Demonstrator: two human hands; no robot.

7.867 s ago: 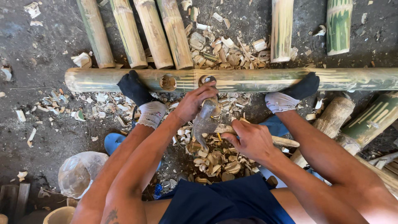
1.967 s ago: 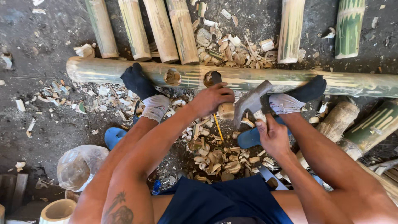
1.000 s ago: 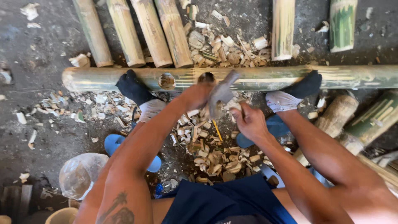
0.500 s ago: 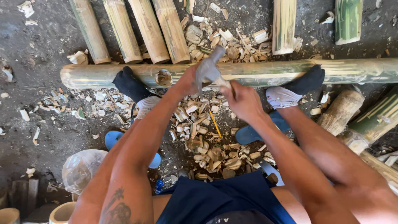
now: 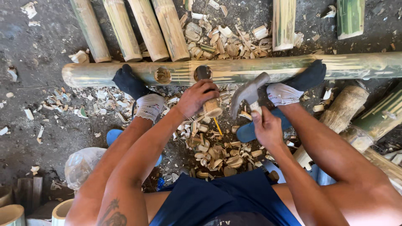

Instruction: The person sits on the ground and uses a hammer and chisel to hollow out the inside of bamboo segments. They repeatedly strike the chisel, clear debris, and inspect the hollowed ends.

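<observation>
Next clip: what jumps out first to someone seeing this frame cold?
A long bamboo pole lies across the ground, pinned under two socked feet, with round holes cut in it. The left hand holds a wooden-handled chisel set in one hole, while the right hand lifts a hammer beside it. Pale bamboo chips litter the ground between the legs.

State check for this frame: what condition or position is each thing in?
Long bamboo pole: lying flat, pinned by both socked feet, two holes cut.
Wooden-handled chisel: tip set in the right-hand hole.
Left hand: gripping the chisel.
Hammer: raised, clear of the chisel.
Right hand: gripping the hammer handle.
Wood chips: scattered loose between the legs.
</observation>
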